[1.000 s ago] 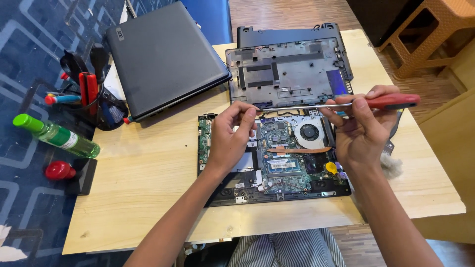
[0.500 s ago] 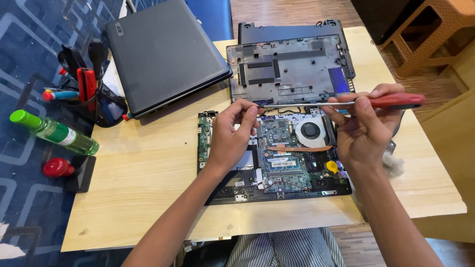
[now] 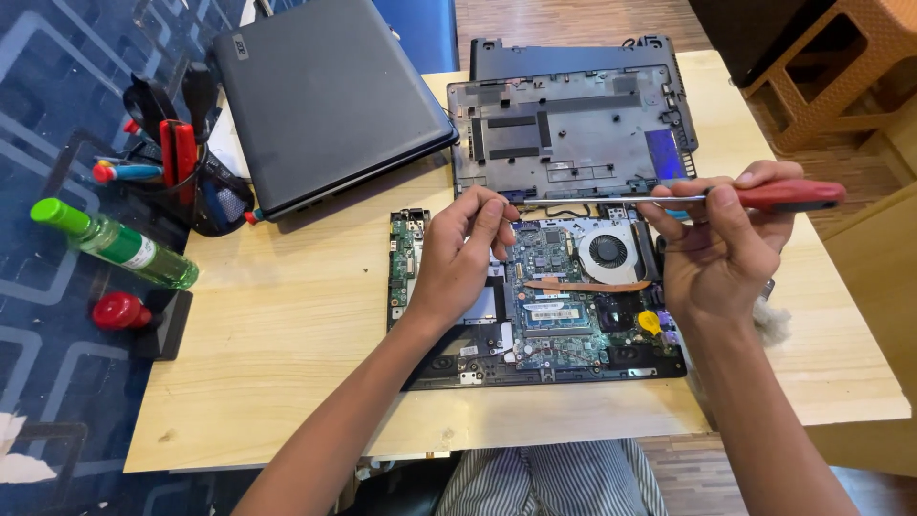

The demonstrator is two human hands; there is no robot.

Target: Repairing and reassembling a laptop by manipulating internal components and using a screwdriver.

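Note:
An opened laptop base (image 3: 564, 325) lies on the wooden table (image 3: 287, 334), its green circuit board, round fan (image 3: 608, 252) and a copper strip exposed. My right hand (image 3: 721, 253) holds a red-handled screwdriver (image 3: 788, 195) level above the board, its long shaft pointing left. My left hand (image 3: 463, 253) hovers over the board's left part, fingertips pinched at the screwdriver's tip (image 3: 521, 203); whether they hold a screw I cannot tell.
The removed grey bottom cover (image 3: 573, 124) lies behind the base. A shut black laptop (image 3: 325, 96) sits at the back left. Left of the table are a tool holder (image 3: 181, 158), a green bottle (image 3: 115, 244) and a red cap (image 3: 119, 311). A wooden stool (image 3: 831, 76) stands right.
The screwdriver has stayed level above the board while my left fingers remain at its tip. Only the view has shifted a little.

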